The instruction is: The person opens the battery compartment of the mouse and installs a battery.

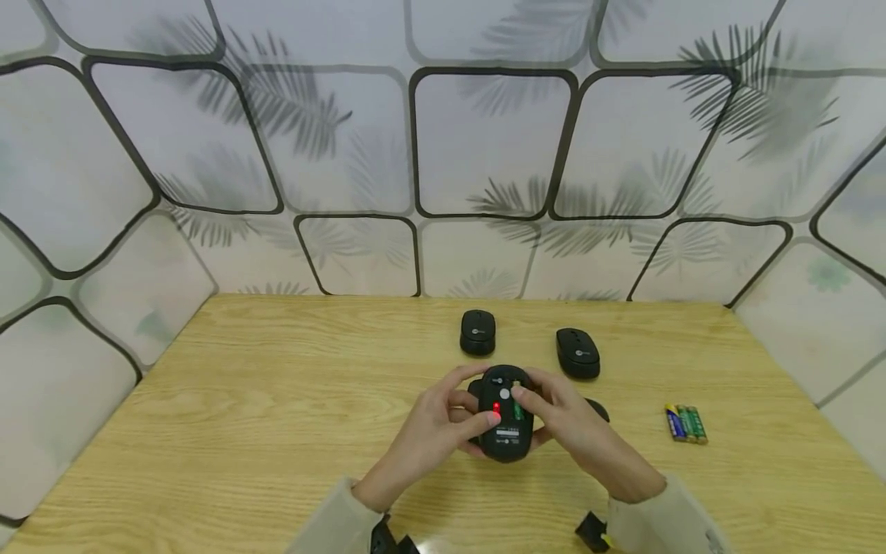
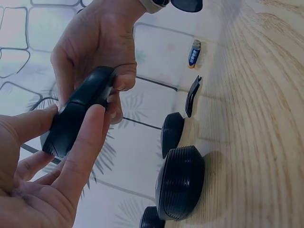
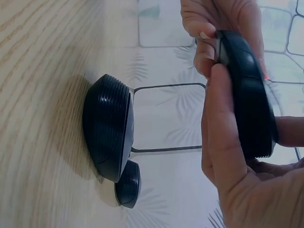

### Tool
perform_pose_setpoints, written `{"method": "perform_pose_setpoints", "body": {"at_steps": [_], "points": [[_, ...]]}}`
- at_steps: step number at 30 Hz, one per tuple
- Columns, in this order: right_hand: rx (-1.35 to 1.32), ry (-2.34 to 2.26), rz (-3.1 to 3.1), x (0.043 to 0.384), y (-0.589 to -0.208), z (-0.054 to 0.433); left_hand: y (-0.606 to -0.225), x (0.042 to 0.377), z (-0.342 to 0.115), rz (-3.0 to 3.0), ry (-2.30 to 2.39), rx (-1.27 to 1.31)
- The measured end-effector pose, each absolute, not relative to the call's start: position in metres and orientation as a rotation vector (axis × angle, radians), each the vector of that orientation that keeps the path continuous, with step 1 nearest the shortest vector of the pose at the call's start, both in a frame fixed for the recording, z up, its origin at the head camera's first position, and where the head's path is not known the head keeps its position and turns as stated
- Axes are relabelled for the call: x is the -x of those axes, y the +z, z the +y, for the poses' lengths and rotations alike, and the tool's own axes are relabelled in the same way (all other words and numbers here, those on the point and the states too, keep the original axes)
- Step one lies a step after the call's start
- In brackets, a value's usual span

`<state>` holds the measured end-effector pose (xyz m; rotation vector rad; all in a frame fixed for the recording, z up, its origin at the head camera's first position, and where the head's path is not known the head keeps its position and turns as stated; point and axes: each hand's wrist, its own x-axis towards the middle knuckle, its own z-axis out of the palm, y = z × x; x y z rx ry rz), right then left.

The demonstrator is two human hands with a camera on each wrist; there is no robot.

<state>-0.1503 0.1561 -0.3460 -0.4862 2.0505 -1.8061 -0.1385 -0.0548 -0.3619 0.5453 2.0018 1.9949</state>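
A black computer mouse (image 1: 507,442) is held underside up between both hands over the wooden table. A green battery (image 1: 518,408) shows in its open underside, and a red light glows beside it. My left hand (image 1: 439,419) grips the mouse's left side, thumb on the underside near the light. On the other side my right hand (image 1: 577,431) grips it, thumb touching the battery's upper end. Behind the mouse, the left wrist view shows both hands' fingers curled along its edges. A thin black cover (image 2: 192,96) lies on the table, partly hidden by the right hand in the head view.
Two black mice, one farther back (image 1: 477,332) and one to the right (image 1: 577,354), rest on the table. Another dark mouse (image 1: 474,388) is mostly hidden behind the held one. Several batteries (image 1: 686,424) lie side by side at the right. A patterned wall (image 1: 484,146) rises behind the table.
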Motion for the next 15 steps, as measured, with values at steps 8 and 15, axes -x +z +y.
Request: {"method": "perform_pose_setpoints", "body": {"at_steps": [8, 15], "points": [[0.417, -1.805, 2.022, 0.1519, -0.3462, 0.1527, -0.3616, 0.1367, -0.0585, 2.002, 2.011, -0.519], [0.410, -1.789, 2.017, 0.1551, -0.3444, 0.1565, -0.3634, 0.1415, -0.0573, 1.957, 2.019, -0.511]]}}
